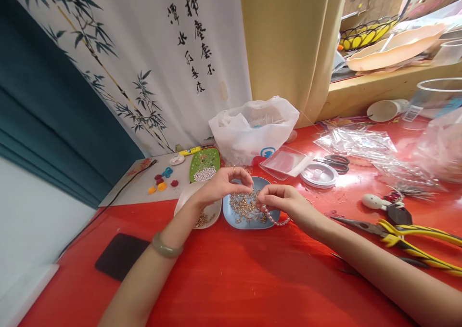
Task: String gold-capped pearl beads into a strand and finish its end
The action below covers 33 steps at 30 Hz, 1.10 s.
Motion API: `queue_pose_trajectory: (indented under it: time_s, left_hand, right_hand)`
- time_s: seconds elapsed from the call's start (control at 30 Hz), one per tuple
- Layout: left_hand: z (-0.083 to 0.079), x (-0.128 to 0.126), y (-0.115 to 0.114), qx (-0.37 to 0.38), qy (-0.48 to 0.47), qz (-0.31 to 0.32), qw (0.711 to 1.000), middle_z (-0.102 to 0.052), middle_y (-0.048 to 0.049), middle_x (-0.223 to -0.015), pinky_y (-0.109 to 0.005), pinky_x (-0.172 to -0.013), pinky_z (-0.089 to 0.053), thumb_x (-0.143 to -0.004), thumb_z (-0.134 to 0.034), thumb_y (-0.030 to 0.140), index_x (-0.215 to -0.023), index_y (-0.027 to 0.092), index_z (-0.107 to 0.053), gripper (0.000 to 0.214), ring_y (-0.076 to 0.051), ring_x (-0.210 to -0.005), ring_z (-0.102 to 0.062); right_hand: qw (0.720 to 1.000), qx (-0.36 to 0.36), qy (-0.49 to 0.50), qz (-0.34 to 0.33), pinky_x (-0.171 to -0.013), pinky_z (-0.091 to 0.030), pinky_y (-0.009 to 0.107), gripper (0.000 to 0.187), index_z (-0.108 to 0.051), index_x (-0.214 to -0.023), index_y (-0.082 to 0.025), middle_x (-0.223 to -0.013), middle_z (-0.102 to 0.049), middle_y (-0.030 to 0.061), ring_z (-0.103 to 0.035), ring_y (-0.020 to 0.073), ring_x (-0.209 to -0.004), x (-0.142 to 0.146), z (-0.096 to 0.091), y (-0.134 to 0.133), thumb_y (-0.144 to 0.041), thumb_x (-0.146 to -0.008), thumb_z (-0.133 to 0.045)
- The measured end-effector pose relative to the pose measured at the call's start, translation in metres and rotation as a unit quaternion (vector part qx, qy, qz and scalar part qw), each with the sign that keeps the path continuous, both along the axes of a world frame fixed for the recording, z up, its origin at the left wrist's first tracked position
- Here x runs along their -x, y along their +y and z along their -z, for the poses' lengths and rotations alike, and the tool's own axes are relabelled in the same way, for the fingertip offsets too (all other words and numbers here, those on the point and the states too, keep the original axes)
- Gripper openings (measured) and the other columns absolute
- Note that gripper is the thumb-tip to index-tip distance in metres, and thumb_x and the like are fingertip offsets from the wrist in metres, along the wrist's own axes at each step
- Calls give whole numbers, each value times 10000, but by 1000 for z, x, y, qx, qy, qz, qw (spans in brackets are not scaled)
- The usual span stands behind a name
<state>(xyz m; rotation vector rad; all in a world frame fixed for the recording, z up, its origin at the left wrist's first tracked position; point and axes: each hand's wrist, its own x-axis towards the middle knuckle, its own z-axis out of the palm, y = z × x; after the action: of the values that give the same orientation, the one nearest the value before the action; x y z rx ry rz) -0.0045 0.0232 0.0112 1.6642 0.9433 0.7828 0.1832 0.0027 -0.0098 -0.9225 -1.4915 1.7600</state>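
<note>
Over a blue dish (231,216) of small gold beads on the red table (234,279), the left hand (225,182) pinches something tiny (likely one bead) while the right hand (283,202) grips a pearl strand (277,222); keeping both low over the dish should catch drops.

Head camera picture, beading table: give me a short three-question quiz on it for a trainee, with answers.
1. True or false: the left hand and right hand meet above the blue dish.
2. Which tool lies by the right forearm: A scissors, B yellow-handled pliers, C hammer?
3. What hangs from the right hand?

Key: 1 true. 2 B. 3 a strand of beads.
</note>
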Motion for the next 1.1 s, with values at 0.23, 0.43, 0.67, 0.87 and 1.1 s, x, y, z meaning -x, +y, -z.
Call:
queue_pose_trajectory:
  time_s: [0.23,0.43,0.67,0.87,1.1]
  left_hand:
    - [0,19,10,-38,173,25,984,-605,-26,-761,-253,-652,-437,-689,-589,210,-789,141,-594,122,-121,-708,-549]
    - [2,26,15,-127,269,-3,955,-622,-28,-763,-255,-637,-424,-726,-526,201,-758,154,-602,95,-132,-691,-556]
    - [3,42,24,-193,327,-125,917,-641,-26,-802,-312,-726,-409,-694,-559,204,-732,185,-614,69,-175,-800,-552]
    - [0,49,25,-172,259,-132,941,-637,-38,-833,-286,-702,-425,-703,-547,199,-761,161,-601,89,-152,-787,-564]
    - [0,36,18,-98,226,-28,969,-634,-37,-763,-263,-645,-450,-671,-583,187,-760,141,-599,101,-130,-700,-574]
  right_hand:
    - [999,17,40,4,-594,-397,223,134,-564,-613,-167,-625,-560,-3,-505,96,-599,-1,5,2,-248,-719,-567]
    - [999,31,35,12,-542,-381,225,123,-573,-632,-175,-602,-543,-2,-491,102,-575,-1,6,3,-254,-725,-564]
    - [999,24,29,13,-547,-376,232,127,-571,-636,-175,-607,-540,0,-486,105,-578,-1,6,2,-269,-722,-569]
    - [999,22,22,9,-553,-373,226,129,-565,-637,-176,-610,-536,-5,-484,102,-583,-1,6,2,-272,-723,-567]
    - [1000,15,9,15,-550,-374,232,138,-565,-652,-171,-618,-533,5,-485,113,-587,0,8,4,-293,-718,-567]
